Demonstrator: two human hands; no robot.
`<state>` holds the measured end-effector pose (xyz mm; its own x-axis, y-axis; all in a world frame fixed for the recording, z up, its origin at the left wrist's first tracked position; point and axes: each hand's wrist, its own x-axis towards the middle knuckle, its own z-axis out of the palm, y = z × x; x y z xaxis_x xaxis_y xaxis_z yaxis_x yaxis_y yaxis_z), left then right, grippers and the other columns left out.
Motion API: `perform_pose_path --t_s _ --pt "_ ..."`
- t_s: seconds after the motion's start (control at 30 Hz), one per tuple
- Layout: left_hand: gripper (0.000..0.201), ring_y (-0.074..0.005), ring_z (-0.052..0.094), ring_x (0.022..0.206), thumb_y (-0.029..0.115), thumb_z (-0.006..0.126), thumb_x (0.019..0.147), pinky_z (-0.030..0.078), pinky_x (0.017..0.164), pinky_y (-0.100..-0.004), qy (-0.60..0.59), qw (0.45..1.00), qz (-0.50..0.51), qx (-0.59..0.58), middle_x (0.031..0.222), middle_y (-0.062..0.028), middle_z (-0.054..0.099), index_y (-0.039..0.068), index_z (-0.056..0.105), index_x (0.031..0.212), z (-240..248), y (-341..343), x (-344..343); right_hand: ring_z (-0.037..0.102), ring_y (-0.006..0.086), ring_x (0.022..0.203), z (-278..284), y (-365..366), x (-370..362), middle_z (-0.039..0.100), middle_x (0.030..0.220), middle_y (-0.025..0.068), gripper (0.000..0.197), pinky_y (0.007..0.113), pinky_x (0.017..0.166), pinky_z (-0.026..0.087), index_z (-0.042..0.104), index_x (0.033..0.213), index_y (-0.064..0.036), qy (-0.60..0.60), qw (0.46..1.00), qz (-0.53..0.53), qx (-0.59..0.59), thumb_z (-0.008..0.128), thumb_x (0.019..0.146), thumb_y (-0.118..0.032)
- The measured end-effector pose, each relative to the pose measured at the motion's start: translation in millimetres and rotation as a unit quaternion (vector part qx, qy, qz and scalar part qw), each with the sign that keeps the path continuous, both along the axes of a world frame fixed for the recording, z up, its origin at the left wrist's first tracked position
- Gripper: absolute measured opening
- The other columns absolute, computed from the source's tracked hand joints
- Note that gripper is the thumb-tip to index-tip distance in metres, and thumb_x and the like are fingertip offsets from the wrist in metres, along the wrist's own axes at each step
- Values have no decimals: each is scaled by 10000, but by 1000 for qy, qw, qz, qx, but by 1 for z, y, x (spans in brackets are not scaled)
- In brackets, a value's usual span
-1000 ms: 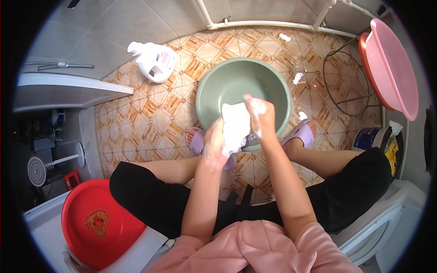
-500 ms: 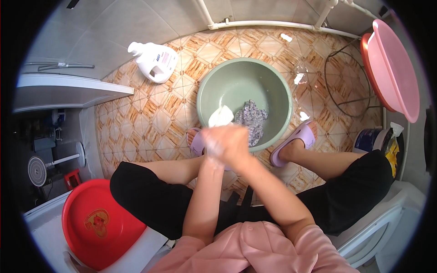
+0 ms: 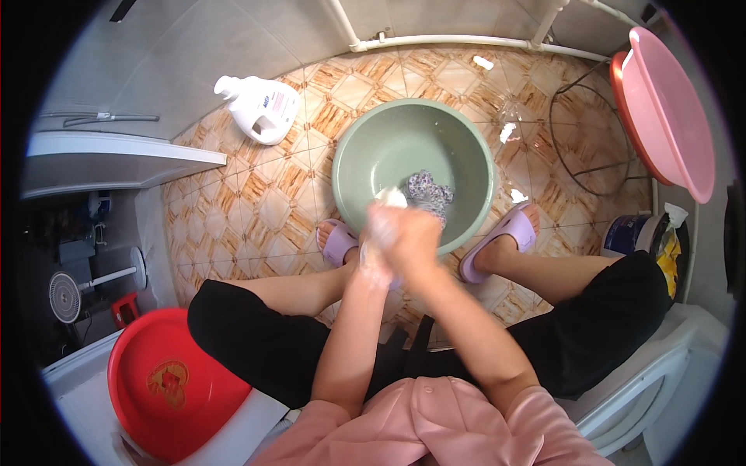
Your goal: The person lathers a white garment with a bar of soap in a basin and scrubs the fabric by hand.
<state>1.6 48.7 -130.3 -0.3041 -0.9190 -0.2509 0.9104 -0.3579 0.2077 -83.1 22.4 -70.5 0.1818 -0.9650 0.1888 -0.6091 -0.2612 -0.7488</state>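
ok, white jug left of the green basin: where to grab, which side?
Probably the handle of the white jug, coming from the person's side: it loops round an opening that faces that way, giving a bar to wrap. The left hand is nearer, but its whitish suds could make the grip slip.

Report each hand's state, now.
Left hand: closed on the white cloth, motion-blurred.
Right hand: closed on the same cloth, against the left.
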Motion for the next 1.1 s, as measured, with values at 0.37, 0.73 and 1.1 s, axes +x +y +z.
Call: perform_pose_path --t_s 0.37,0.73,1.1 --pt "345 -169 584 968 252 405 951 490 817 -292 -270 948 67 152 1048 -88 598 1 484 1174 41 -6 -5 597 285 541 18 11 13 593 599 110 118 348 509 470 655 696 -75 -94 983 85 -130 607 777 -145" --pt "286 -103 529 927 152 467 933 409 826 -231 -478 871 114 7 1021 -70 592 -55 538 1116 81 -25 -9 501 96 605 17 -52 -45 562 693 5 319 236 558 393 598 747 -1 -561 746 -129 336 625 842 -305" --pt "260 -154 574 837 249 416 943 483 709 -289 -44 986 122 108 922 -55 577 43 531 1052 25 -4 6 568 238 496 -6 8 18 571 572 105 214 341 484 462 593 649 -88 -87 993 58 -58 599 825 -210"
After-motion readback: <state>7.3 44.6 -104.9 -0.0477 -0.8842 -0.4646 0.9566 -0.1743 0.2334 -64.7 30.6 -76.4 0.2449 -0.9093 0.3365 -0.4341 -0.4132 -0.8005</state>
